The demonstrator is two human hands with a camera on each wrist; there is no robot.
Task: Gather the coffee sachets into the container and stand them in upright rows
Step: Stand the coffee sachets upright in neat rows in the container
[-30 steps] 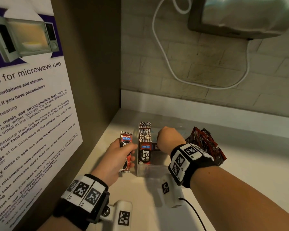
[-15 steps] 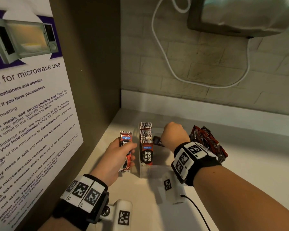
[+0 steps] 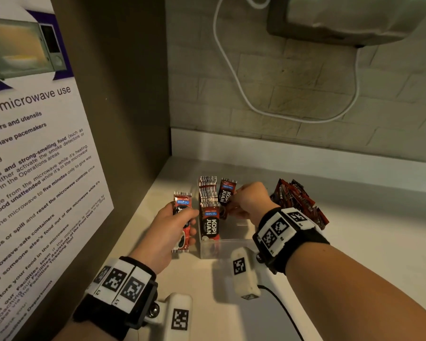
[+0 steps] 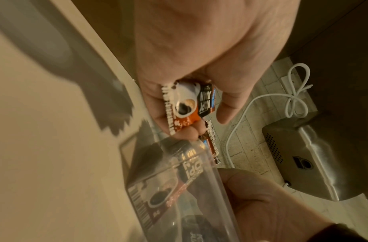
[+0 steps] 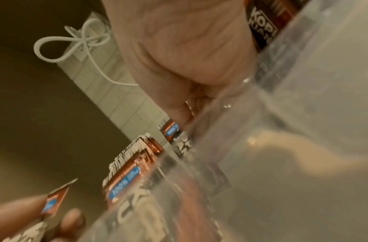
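A clear plastic container (image 3: 234,244) stands on the counter, with a row of red coffee sachets (image 3: 208,200) upright along its left side. My right hand (image 3: 234,205) pinches one sachet (image 3: 228,193) by its lower end, upright above the container just right of that row. My left hand (image 3: 186,219) grips a few sachets (image 3: 181,205) upright, left of the container and outside it. In the left wrist view my fingers curl round those sachets (image 4: 187,104) above the container (image 4: 178,183). The right wrist view shows the row (image 5: 133,163) through the blurred wall.
A loose pile of sachets (image 3: 298,200) lies on the counter right of the container, behind my right wrist. A brown panel with a microwave notice (image 3: 35,168) closes the left side. A white cable (image 3: 244,94) hangs on the tiled wall under a metal dispenser (image 3: 342,18).
My right hand came up out of the container and now holds a sachet upright beside the row. My left hand with its sachets has hardly moved.
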